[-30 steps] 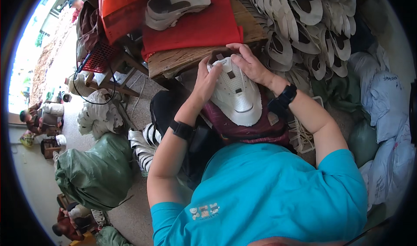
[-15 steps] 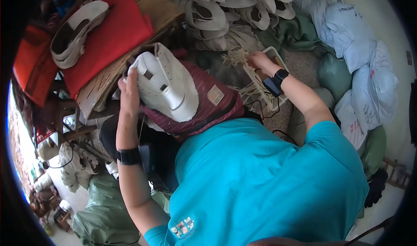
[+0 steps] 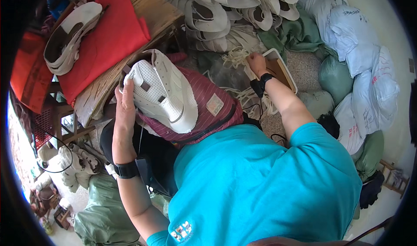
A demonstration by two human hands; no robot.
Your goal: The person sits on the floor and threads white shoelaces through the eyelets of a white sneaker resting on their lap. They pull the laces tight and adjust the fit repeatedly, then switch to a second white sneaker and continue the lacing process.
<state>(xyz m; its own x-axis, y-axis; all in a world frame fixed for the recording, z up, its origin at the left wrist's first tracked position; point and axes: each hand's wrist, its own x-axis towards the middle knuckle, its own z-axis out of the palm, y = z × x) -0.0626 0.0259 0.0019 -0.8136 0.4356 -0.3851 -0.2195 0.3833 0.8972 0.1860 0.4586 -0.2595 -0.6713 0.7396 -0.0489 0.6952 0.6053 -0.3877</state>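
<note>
A white mesh shoe upper (image 3: 167, 94) rests tilted over my lap on a maroon striped cloth (image 3: 208, 96). My left hand (image 3: 126, 102) grips its left edge, thumb on top and the other fingers behind. Farther off to the right, my right hand (image 3: 257, 64) is closed at a bundle of cream shoelaces (image 3: 236, 57), beside a white plastic tray (image 3: 292, 79). Its fingertips are partly hidden. More pale laces trail below that hand.
At the left, a wooden bench (image 3: 150, 7) bears red cloth (image 3: 124, 24) and another shoe upper (image 3: 71, 37). Many pale uppers (image 3: 208, 18) are piled ahead. White sacks (image 3: 347, 33) line the right side, and a green sack (image 3: 104, 207) stands at lower left.
My right arm has swung slightly left, and the hand is still at the laces. More of the tray's inside shows now. The left hand keeps hold of the shoe upper, which has barely moved.
</note>
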